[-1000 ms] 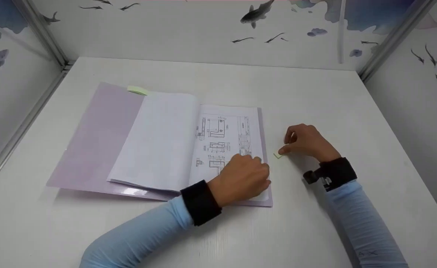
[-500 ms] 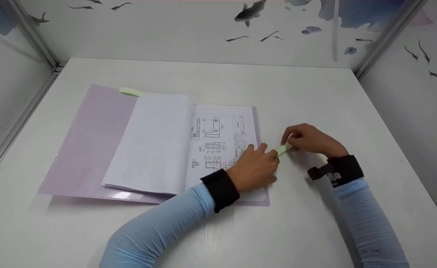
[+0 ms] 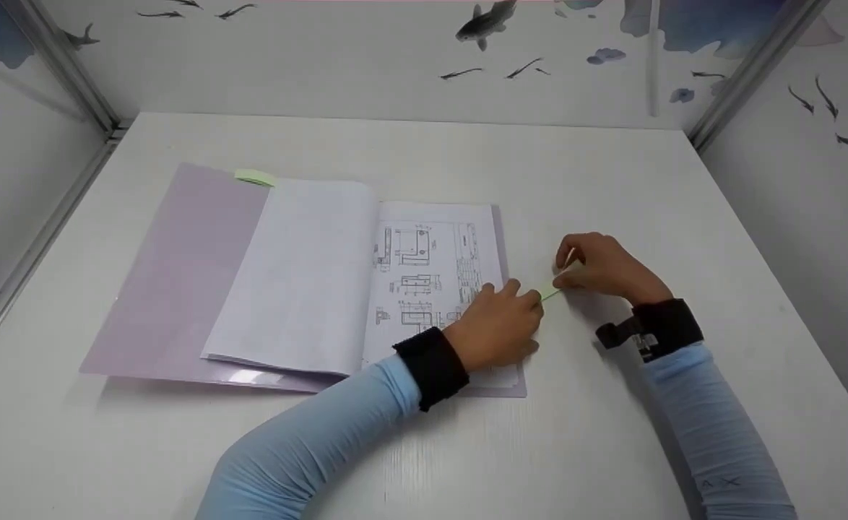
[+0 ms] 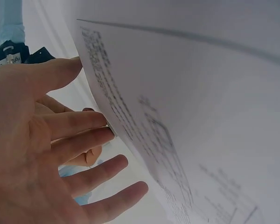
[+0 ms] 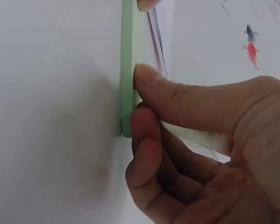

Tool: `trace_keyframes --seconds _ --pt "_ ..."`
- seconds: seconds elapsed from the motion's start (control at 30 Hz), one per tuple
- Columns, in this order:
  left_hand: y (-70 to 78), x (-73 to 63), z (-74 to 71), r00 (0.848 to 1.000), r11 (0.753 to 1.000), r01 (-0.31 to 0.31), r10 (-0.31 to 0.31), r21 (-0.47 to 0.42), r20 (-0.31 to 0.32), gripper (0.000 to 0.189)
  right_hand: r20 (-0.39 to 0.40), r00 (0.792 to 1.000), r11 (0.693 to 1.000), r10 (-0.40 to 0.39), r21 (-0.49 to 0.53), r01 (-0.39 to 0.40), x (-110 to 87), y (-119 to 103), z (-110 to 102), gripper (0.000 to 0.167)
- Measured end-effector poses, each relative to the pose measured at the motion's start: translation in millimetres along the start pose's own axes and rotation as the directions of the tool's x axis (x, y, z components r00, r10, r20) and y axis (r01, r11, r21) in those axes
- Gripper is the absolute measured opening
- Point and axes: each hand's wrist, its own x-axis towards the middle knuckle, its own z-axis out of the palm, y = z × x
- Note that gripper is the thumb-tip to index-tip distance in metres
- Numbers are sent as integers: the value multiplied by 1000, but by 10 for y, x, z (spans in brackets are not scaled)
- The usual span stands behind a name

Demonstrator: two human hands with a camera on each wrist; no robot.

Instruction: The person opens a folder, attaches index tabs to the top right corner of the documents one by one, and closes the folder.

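A lilac folder (image 3: 171, 289) lies spread on the table, its sheets turned to a page with technical drawings (image 3: 431, 238). My left hand (image 3: 496, 325) rests across the right edge of that page with its fingers fairly straight. Its index fingertip touches the near end of a small pale-green sticky note pad (image 3: 550, 292) just right of the folder. At the pad's other end my right hand (image 3: 597, 267) pinches it between thumb and fingers. In the right wrist view the pad (image 5: 127, 70) stands along the table, with a pale paper (image 5: 196, 135) behind the thumb.
A second pale-green strip (image 3: 254, 178) sits at the top of the folder's left cover, by the turned sheets (image 3: 294, 274). The white table (image 3: 424, 159) is bounded by printed wall panels at the back and sides.
My left hand has moved right and reached the sticky note pad. The pad has come up under my right fingers, which have shifted slightly. The head view has shifted a little.
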Motion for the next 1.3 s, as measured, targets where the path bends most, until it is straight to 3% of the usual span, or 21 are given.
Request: trace_keyframes --seconds 0.4,0.77,1.0,1.17,1.3 --pt "3 2 -9 999 998 29 -27 -55 35 47 10 1000 1000 24 20 -24 25 96 -43 8" --pt "39 15 -1 997 997 56 -53 -60 49 48 3 997 995 75 69 -75 -16 298 -173 14" --pt "33 -35 -33 997 998 45 -42 -47 70 54 -56 991 984 125 137 -117 -75 406 -240 26" --pt "-91 -198 -112 983 979 114 -87 -170 160 78 -103 986 982 130 153 -113 -84 397 -217 27" --pt "-279 -402 -173 950 953 236 -185 -191 252 92 -166 977 982 133 156 -107 -67 321 -189 24"
